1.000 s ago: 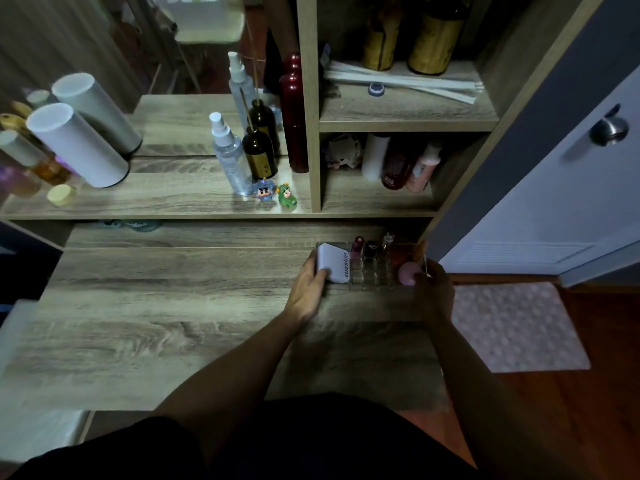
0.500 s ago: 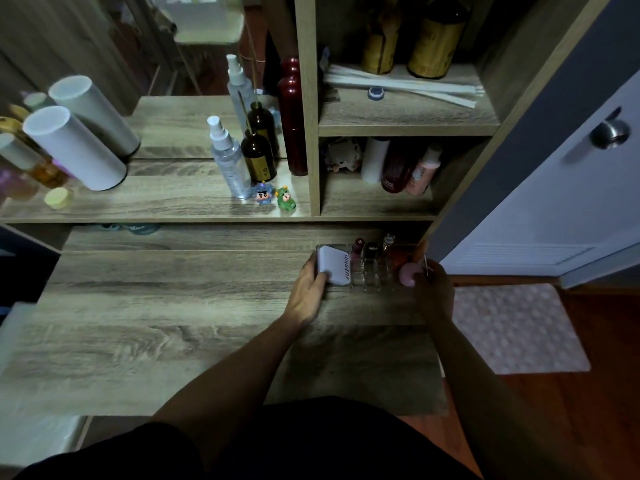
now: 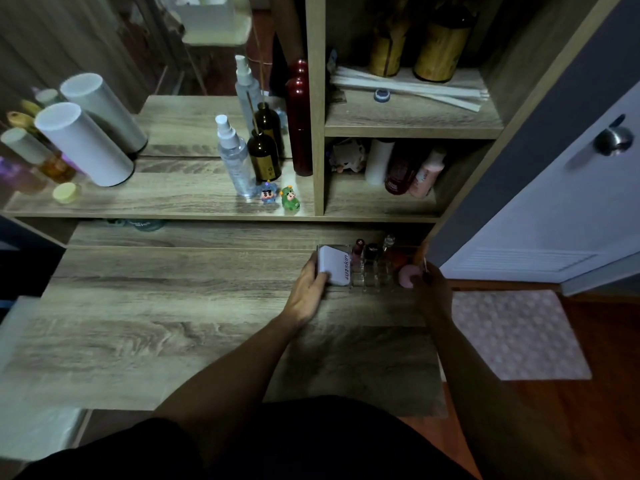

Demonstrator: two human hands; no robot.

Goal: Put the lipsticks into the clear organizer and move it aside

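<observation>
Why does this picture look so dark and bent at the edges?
Head view: dim room light, so both forearms and the clear organizer read murky; the wide lens bows the shelf lines and tilts the white cylinders; the left edge looks soft, and a mirror doubles the bottles.

Both hands are closing on the clear organizer [image 3: 374, 268], the left hand [image 3: 306, 292] at one end and the right hand [image 3: 431, 289] at the other. Left of the grip and toward the person, the desk [image 3: 156, 306] is lying bare and wide. Just behind the grip, the shelf edge [image 3: 242, 218] is hanging over the organizer, blocking a lift upward. Right of the grip, the cabinet side panel [image 3: 450, 216] is standing close.
</observation>
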